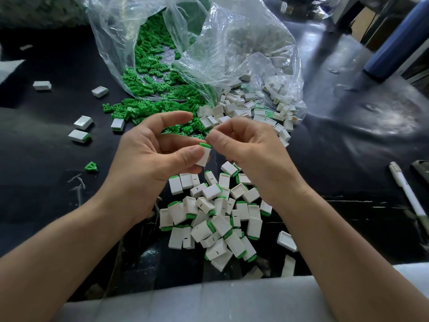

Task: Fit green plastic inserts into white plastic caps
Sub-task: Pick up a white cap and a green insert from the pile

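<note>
My left hand [153, 147] pinches a white plastic cap [203, 156] between thumb and fingers, with a green insert [205, 145] showing at its top end. My right hand [243, 145] is beside it, its thumb pressing on the green insert. Below my hands lies a pile of fitted caps [213, 217], white with green ends. Loose green inserts [151, 89] spill from a clear plastic bag [232, 43]. Empty white caps [250, 105] spill from the bag's right side.
The black table [348, 147] carries stray caps at the left [82, 123] and one loose green insert [91, 166]. A white pen [406, 191] lies at the right. A dark blue cylinder [399, 40] stands far right. White foam [209, 303] runs along the near edge.
</note>
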The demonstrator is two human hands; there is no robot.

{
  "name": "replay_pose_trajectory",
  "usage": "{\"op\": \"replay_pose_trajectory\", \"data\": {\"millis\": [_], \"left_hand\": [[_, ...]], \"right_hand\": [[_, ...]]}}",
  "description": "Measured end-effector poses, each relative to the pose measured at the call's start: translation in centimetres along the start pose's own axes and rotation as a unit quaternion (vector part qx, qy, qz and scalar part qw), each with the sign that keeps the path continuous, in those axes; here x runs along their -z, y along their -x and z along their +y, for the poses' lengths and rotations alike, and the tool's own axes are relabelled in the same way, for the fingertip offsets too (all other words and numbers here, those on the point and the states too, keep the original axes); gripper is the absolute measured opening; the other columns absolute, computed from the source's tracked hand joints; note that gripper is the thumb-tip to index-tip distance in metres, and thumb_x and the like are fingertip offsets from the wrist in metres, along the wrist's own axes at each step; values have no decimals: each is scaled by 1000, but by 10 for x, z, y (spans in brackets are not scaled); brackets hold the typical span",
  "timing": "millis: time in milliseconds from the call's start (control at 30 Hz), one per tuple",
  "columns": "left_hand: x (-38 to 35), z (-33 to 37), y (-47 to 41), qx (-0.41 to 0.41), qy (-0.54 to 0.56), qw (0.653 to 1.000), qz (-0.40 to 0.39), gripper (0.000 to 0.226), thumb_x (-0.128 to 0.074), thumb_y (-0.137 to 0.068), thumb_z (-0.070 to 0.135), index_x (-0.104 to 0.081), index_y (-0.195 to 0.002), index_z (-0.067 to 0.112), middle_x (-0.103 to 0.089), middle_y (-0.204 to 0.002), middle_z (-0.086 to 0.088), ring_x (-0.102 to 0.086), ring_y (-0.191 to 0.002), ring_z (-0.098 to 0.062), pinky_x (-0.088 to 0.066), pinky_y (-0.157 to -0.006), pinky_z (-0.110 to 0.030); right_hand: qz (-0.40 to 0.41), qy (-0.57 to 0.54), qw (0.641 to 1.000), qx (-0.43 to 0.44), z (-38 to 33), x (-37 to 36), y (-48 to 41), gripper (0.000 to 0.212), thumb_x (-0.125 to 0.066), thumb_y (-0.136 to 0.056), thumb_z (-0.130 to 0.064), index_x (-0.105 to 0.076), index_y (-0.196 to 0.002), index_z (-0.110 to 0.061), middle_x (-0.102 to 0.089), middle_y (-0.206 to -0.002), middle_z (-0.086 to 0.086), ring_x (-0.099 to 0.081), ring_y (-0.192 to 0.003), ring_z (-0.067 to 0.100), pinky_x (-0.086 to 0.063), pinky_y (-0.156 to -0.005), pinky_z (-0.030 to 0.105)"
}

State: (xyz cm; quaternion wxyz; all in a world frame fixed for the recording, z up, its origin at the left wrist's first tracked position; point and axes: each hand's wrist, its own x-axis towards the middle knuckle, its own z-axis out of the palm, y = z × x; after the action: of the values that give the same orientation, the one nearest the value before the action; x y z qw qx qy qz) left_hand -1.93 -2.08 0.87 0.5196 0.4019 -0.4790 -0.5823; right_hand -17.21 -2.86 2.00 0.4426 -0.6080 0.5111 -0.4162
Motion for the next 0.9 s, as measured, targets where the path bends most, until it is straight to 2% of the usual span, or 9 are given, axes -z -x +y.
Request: {"op": "replay_pose_trajectory", "data": {"millis": [100, 200, 333, 500, 567, 633, 733, 800, 900], "left_hand": [[-3, -1, -1, 6, -19, 1000, 7, 56, -72, -46, 20, -59, -100, 20, -70, -66, 0, -68, -60, -12, -53, -54, -20], [-4, -2, -1, 10, -39, 999, 4, 58, -73, -45, 22, -58, -101, 21, -70, -64, 1, -68, -60, -11, -52, -53, -19], [-2, -1, -1, 16, -55, 998, -1, 56, -72, -47, 20, -58, -101, 22, -70, -63, 0, -66, -56, -11, -51, -51, -18], [-4, 1, -1, 17, -89, 996, -6, 52, -72, -49, 12, -59, -99, 19, -68, -60, 0, -58, -46, -8, -47, -44, -17], [-4, 1, 0, 19, -90, 996, -17, 51, -71, -49, 9, -60, -98, 18, -68, -60, -2, -56, -44, -8, -46, -42, -17], [-5, 2, 3, 22, -94, 994, -42, 52, -73, -47, 12, -62, -97, 19, -69, -63, -3, -59, -46, -9, -48, -44, -17], [-6, 3, 5, 20, -120, 991, -59, 51, -73, -46, 28, -64, -96, 23, -73, -76, -3, -68, -63, -14, -53, -53, -18], [-4, 2, 3, 14, -129, 991, -32, 45, -71, -50, 30, -65, -94, 23, -73, -81, -4, -69, -70, -14, -54, -56, -18], [0, 0, 0, 21, -121, 992, 5, 34, -68, -57, 25, -66, -91, 21, -72, -83, -7, -69, -69, -13, -53, -57, -19]], "right_hand": [[-16, 13, 1000, 6, 1, -1, 0, 11, -65, -84, -12, -65, -74, -16, -59, -63, -5, -53, -61, 4, -44, -60, 18], [-24, 48, 999, -4, 2, 0, 0, 10, -64, -84, -14, -65, -75, -14, -59, -64, -4, -53, -63, 6, -45, -63, 22], [-31, 145, 989, -7, 3, -2, 0, 21, -55, -91, -21, -56, -70, -23, -46, -56, -12, -42, -51, -1, -31, -52, 13], [-51, 216, 975, -17, 4, -4, 0, 28, -43, -96, -26, -43, -68, -29, -40, -64, -12, -37, -57, 2, -26, -52, 17], [-22, 229, 973, -20, 5, 1, -4, 28, -41, -97, -25, -41, -69, -29, -40, -66, -13, -36, -59, 0, -26, -53, 18], [30, 244, 969, -20, 7, 11, -8, 23, -44, -96, -26, -46, -74, -26, -43, -67, -13, -39, -60, 0, -29, -54, 19], [151, 299, 942, 0, 13, 33, -18, 8, -55, -91, -25, -61, -90, -20, -56, -79, -6, -52, -77, 11, -39, -71, 23], [204, 342, 917, -16, 19, 50, -25, 11, -58, -88, -24, -63, -98, -20, -61, -93, 2, -55, -86, 16, -41, -77, 25], [219, 401, 886, -76, 30, 69, -32, 29, -60, -86, -25, -61, -115, -22, -60, -113, 12, -55, -105, 27, -43, -94, 33]]}}
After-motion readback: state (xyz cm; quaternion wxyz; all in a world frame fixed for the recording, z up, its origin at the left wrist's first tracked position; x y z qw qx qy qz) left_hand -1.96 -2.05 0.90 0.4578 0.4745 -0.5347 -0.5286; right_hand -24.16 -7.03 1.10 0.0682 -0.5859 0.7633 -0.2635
